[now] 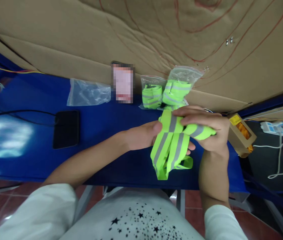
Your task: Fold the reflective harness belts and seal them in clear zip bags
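A neon-yellow reflective strap vest point(170, 146) with grey stripes hangs folded between both hands above the blue table point(106, 133). My left hand point(145, 135) grips it from the left, fingers tucked under the folds. My right hand point(206, 128) is closed over its top and right end. Loops of the straps dangle toward the table's front edge.
Two clear bags holding folded neon straps point(153, 95) point(178, 90) lean against the cardboard wall point(156, 40). An empty clear bag point(87, 92) and a black phone point(65, 129) with a cable lie at left. A small cardboard box point(241, 135) and white chargers point(281, 130) sit at right.
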Demonstrator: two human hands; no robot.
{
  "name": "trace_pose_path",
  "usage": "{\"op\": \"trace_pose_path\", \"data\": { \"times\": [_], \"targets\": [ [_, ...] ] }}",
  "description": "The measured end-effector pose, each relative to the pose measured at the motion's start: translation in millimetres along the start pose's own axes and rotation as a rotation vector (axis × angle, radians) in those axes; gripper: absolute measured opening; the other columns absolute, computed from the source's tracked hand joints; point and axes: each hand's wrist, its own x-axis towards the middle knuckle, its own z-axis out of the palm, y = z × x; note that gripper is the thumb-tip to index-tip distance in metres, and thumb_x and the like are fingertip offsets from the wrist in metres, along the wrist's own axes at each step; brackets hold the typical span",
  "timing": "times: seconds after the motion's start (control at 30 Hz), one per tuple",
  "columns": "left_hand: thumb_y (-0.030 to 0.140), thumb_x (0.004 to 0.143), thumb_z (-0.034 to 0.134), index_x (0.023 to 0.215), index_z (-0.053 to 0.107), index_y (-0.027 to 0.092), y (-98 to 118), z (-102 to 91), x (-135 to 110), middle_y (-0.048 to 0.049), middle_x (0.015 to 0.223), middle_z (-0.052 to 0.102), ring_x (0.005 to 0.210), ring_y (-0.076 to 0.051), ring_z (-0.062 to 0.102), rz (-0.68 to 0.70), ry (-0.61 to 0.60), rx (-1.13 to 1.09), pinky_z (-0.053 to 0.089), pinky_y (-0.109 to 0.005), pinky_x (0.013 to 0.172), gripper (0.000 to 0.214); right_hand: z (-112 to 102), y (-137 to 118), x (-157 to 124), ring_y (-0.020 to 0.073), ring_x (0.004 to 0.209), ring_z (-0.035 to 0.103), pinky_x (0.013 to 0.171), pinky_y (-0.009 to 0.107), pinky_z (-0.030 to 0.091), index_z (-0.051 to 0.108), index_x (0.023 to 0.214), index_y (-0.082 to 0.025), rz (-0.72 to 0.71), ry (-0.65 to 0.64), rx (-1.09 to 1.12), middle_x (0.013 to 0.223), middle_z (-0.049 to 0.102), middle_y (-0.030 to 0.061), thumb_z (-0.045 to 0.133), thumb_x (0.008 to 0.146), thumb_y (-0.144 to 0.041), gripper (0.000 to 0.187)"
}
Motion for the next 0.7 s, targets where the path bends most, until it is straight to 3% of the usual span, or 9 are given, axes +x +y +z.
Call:
{"op": "trace_pose_path", "data": {
  "times": [0.1,0.2,0.3,0.4,0.47,0.57,0.63,0.7],
  "targets": [
    [0.057,0.078,0.073,0.114,0.072,0.02,3,1.3,0,-0.0115,0.106,0.076,0.098,-0.031,0.073,0.031,0.097,-0.015,0.055,-0.042,0.09,0.052,-7,-4,2,0.0329,0.128,0.055,0.112,0.056,0.041,0.076,0.103,-0.037,-0.094,-0.165,-0.08,0.124,0.069,0.0009,0.069,0.086,-0.051,0.023],
    [0.037,0.074,0.08,0.106,0.074,0.018,3,1.6,-1,-0.0093,0.097,0.077,0.087,-0.025,0.074,-0.007,0.183,0.029,0.057,-0.033,0.08,0.038,-14,-9,3,0.0314,0.138,0.046,0.118,0.053,0.035,0.073,0.109,-0.037,-0.082,-0.289,-0.073,0.135,0.06,0.0011,0.074,0.083,-0.043,0.027],
    [0.031,0.068,0.083,0.104,0.075,0.017,2,3.7,-4,-0.0083,0.098,0.077,0.086,-0.025,0.073,-0.066,0.202,0.048,0.057,-0.033,0.078,0.04,-24,-6,2,0.0301,0.139,0.046,0.116,0.049,0.039,0.064,0.123,-0.036,-0.082,-0.43,0.064,0.142,0.054,0.0031,0.079,0.078,-0.036,0.047],
    [0.029,0.066,0.083,0.107,0.074,0.016,3,7.6,-8,-0.0099,0.1,0.077,0.088,-0.027,0.073,-0.085,0.204,0.067,0.057,-0.037,0.08,0.044,-34,4,-1,0.0309,0.145,0.039,0.118,0.049,0.036,0.054,0.135,-0.041,-0.155,-0.534,0.249,0.152,0.046,-0.0006,0.083,0.071,-0.044,0.07],
    [0.024,0.066,0.083,0.108,0.073,0.015,6,10.3,-9,-0.0106,0.101,0.076,0.09,-0.027,0.072,-0.028,0.247,0.122,0.056,-0.038,0.083,0.045,-36,8,-2,0.0321,0.149,0.031,0.121,0.049,0.031,0.046,0.142,-0.043,-0.151,-0.471,0.356,0.159,0.037,-0.0028,0.082,0.069,-0.056,0.083],
    [0.016,0.065,0.085,0.116,0.068,0.017,12,12.5,-9,-0.0098,0.107,0.074,0.101,-0.028,0.07,0.14,0.353,0.255,0.054,-0.038,0.089,0.053,-25,6,1,0.0322,0.146,0.038,0.119,0.051,0.034,0.037,0.151,-0.037,0.046,-0.262,0.381,0.157,0.041,0.0042,0.074,0.077,-0.06,0.085],
    [0.012,0.065,0.085,0.12,0.065,0.019,15,11.9,-7,-0.0095,0.116,0.071,0.111,-0.029,0.066,0.257,0.404,0.318,0.052,-0.037,0.093,0.059,-9,1,4,0.032,0.142,0.043,0.117,0.052,0.037,0.038,0.151,-0.031,0.167,-0.244,0.321,0.152,0.048,0.008,0.073,0.081,-0.056,0.081],
    [0.009,0.064,0.084,0.119,0.063,0.02,16,9.5,-6,-0.009,0.123,0.067,0.117,-0.028,0.062,0.345,0.429,0.334,0.051,-0.034,0.095,0.059,7,-2,7,0.0314,0.144,0.04,0.119,0.052,0.034,0.041,0.149,-0.029,0.193,-0.238,0.255,0.152,0.048,0.008,0.074,0.082,-0.052,0.078]
  ]
}}
